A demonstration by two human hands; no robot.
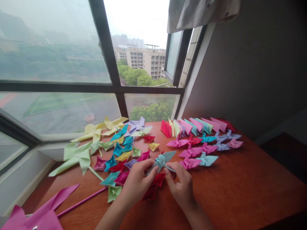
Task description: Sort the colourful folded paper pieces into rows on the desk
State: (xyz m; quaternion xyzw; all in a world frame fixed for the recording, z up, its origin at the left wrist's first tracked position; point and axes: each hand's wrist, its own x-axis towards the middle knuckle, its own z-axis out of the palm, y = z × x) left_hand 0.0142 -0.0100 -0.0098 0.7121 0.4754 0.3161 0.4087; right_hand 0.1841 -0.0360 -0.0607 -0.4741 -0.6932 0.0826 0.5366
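Observation:
A light blue folded paper crane (pixel 161 160) is held up over the middle of the wooden table. My left hand (pixel 140 179) pinches its left side between thumb and fingers. On the other side, the fingers of my right hand (pixel 179 182) close on its pointed right end. Red folded paper pieces (pixel 151 191) lie on the table below and between my hands. Just beyond the right hand sits a pink paper crane (pixel 190 163), with a light blue crane (pixel 207 159) beside it.
Small paper boats (pixel 123 156) cover the table left of my hands. Paper pinwheels (pixel 77 156) lie farther left, a pink one (pixel 39 212) at the near corner. Folded pieces (pixel 196 126) and cranes stand in rows at the back right. The window (pixel 120 88) borders the table (pixel 240 191).

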